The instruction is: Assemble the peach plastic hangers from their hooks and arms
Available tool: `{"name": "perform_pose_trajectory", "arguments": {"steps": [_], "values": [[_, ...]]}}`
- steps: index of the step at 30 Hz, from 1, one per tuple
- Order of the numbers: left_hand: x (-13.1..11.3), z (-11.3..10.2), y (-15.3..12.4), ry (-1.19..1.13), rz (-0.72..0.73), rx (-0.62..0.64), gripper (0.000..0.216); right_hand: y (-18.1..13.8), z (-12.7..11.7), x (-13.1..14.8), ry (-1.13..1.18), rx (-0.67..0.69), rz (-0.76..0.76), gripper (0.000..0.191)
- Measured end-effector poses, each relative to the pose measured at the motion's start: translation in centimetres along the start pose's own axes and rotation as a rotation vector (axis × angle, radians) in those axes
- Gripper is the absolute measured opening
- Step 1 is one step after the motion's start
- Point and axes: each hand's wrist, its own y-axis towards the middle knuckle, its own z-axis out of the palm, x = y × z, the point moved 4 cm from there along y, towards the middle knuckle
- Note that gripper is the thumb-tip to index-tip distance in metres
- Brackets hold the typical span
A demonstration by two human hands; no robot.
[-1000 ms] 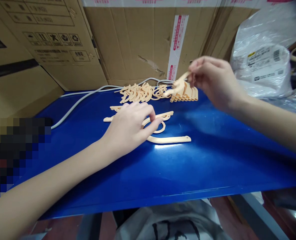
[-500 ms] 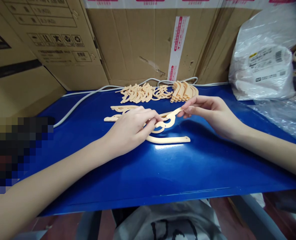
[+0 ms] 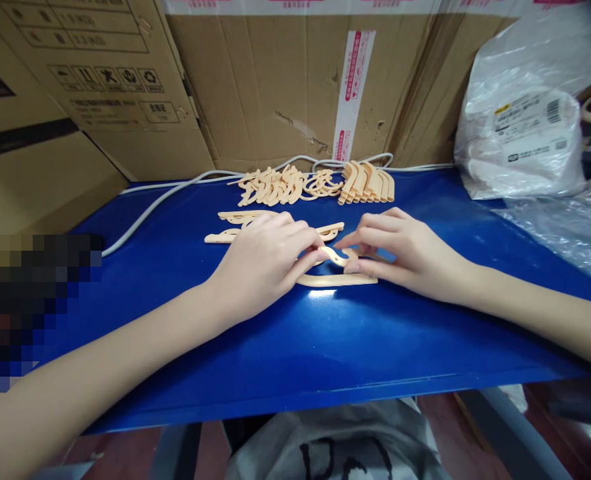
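A small curved beige plastic hanger piece point(image 3: 334, 256) is held low above the blue table, pinched at its left end by my left hand point(image 3: 268, 263). My right hand point(image 3: 400, 253) grips its right side between thumb and fingers, which partly hide it. Just below lies a long, bent beige hanger arm point(image 3: 342, 281), its left end covered by my left hand. Behind my hands are slim folded beige hanger parts point(image 3: 220, 237), with another set point(image 3: 245, 216) farther back; my left hand hides part of both.
Along the back of the table point(image 3: 315, 353) sit a heap of small curved pieces point(image 3: 272, 187), some ring-shaped hooks point(image 3: 322, 183) and a row of stacked hanger arms point(image 3: 368, 183). A white cable point(image 3: 150, 217) runs behind them. Cardboard boxes point(image 3: 255, 87) and a plastic-wrapped package point(image 3: 522, 143) border the space.
My right hand has come down and left, closer to my left hand. The small hanger piece has turned lower between them. My left hand has stayed nearly in place.
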Motion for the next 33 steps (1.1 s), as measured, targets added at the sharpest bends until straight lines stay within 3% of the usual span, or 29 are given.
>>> {"name": "perform_pose_trajectory", "arguments": {"steps": [4, 8, 16, 23, 27, 33], "values": [[-0.7, -0.1, 0.0, 0.02, 0.009, -0.058, 0.023, -0.2, 0.0, 1.3, -0.138, -0.024, -0.105, 0.024], [-0.8, -0.2, 0.1, -0.036, -0.028, -0.061, 0.021, 0.0, -0.3, 1.3, -0.072, -0.017, -0.106, 0.015], [-0.5, 1.8, 0.0, -0.306, -0.032, 0.196, 0.037, 0.3, -1.3, -2.6, 0.09, -0.088, 0.19, 0.021], [-0.7, 2.3, -0.2, -0.331, -0.037, 0.343, 0.021, 0.1, -0.6, -3.0, 0.022, 0.142, 0.314, 0.037], [-0.6, 2.0, 0.0, -0.381, -0.068, 0.296, 0.021, -0.1, -1.3, -2.9, -0.061, 0.249, 0.284, 0.041], [-0.4, 1.8, 0.2, -0.419, -0.156, 0.275, 0.022, -0.4, -1.8, -2.6, 0.15, 0.392, 0.279, 0.037]]}}
